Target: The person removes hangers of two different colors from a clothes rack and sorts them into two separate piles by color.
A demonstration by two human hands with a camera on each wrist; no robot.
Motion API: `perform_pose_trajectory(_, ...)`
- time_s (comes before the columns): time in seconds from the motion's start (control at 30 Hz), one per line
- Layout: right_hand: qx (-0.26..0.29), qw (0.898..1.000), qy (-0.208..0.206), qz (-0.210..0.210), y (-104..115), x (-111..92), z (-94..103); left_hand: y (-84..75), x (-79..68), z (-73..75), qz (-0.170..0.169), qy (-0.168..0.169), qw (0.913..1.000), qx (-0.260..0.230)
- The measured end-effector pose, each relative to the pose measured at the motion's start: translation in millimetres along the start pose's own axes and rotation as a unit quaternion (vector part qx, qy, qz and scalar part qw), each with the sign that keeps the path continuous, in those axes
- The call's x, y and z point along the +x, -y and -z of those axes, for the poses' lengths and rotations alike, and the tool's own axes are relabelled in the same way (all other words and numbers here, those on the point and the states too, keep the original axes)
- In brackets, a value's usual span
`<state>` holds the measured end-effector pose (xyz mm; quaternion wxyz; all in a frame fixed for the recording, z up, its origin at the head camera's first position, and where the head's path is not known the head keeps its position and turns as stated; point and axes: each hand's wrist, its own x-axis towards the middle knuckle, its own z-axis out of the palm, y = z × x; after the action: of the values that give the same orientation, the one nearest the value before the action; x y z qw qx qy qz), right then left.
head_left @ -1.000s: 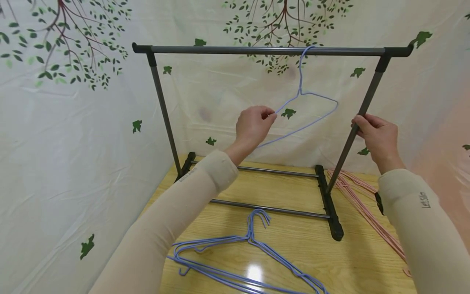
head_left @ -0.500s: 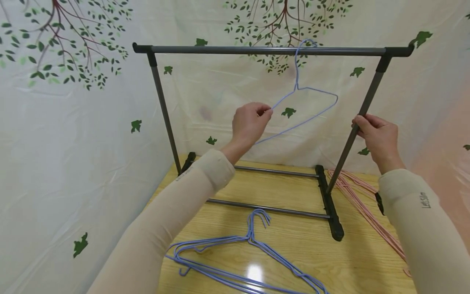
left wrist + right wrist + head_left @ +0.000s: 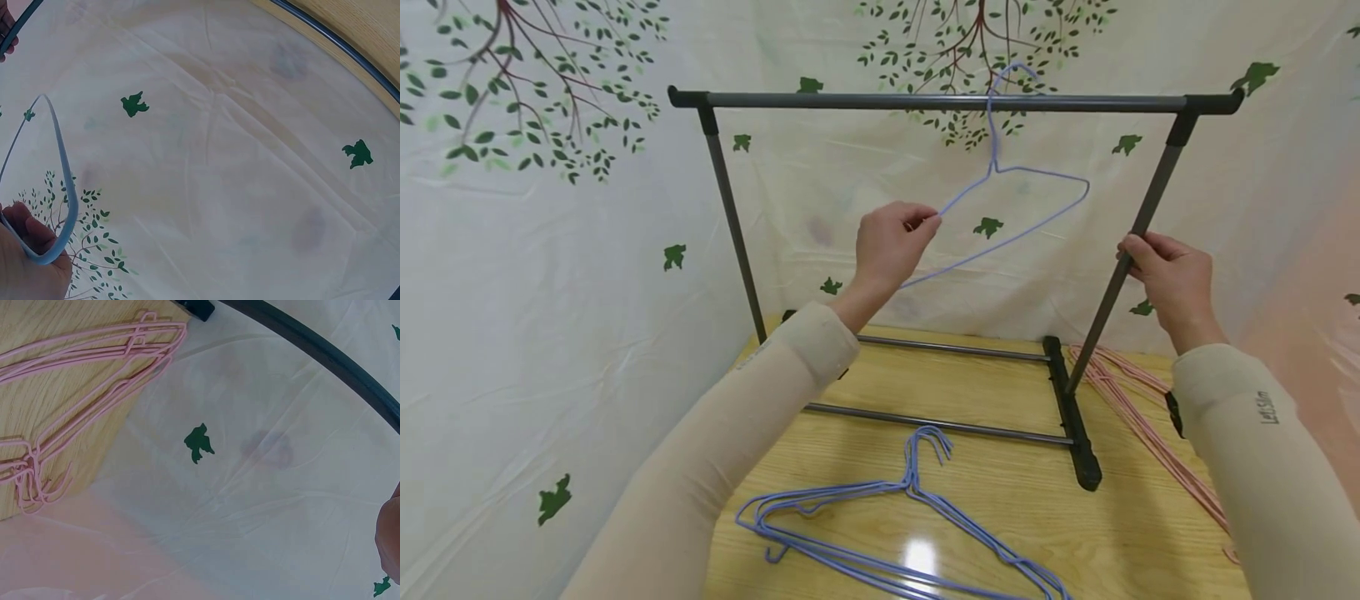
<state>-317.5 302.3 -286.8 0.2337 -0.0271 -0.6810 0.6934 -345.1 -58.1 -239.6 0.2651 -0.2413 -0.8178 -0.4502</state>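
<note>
My left hand [image 3: 895,246] pinches a blue wire hanger [image 3: 1033,172] by its left shoulder. The hanger's hook rises above the top bar [image 3: 850,102] of a dark garment rack, its neck crossing the bar right of the middle. In the left wrist view the bent corner of the hanger [image 3: 70,194] lies across the palm side of the left hand [image 3: 37,262]. On the right, my right hand [image 3: 1176,283] grips the rack's right upright [image 3: 1156,187] with thumb and fingers. Only an edge of the right hand [image 3: 389,540] shows in the right wrist view.
Several blue hangers [image 3: 912,483] lie stacked on the wooden table [image 3: 985,392] before the rack. Pink hangers [image 3: 1138,408] lie right of the rack's foot [image 3: 1075,433]; the right wrist view shows the pink bundle [image 3: 94,394] too. Behind hangs a leaf-printed cloth [image 3: 820,208].
My left hand has moved left and slightly up with the blue hanger, and the hook has risen higher above the bar. The right hand stays on the upright.
</note>
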Motion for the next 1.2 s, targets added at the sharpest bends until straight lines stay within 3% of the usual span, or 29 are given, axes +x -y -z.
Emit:
perform_pose_trajectory(0.17, -0.001, 1.0, 0.001, -0.001, 0.5, -0.3, 0.5, 5.9, -0.8, 5.9, -0.015, 0.001, 0.9997, -0.018)
perform_pose_trajectory(0.43, 0.006, 1.0, -0.002, 0.007, 0.6, -1.2, 0.4, 13.4, -5.5, 12.2, -0.013, -0.005, 0.9975, -0.069)
perform_pose_trajectory(0.77, -0.007, 1.0, -0.009, 0.008, -0.9, 0.0, -0.2, 30.7, -17.3, 18.9, -0.038, 0.004, 0.9949, -0.093)
perform_pose_trajectory(0.97, 0.006, 1.0, 0.0, 0.014, 0.0, 0.5, -1.1, 40.9, -23.7, 27.7, -0.048, 0.003, 0.9944, -0.094)
perform_pose_trajectory(1.2, -0.007, 1.0, -0.004, 0.012, 0.6, 0.1, -0.9, 55.5, -37.1, 36.2, -0.033, 0.04, 0.9969, -0.059)
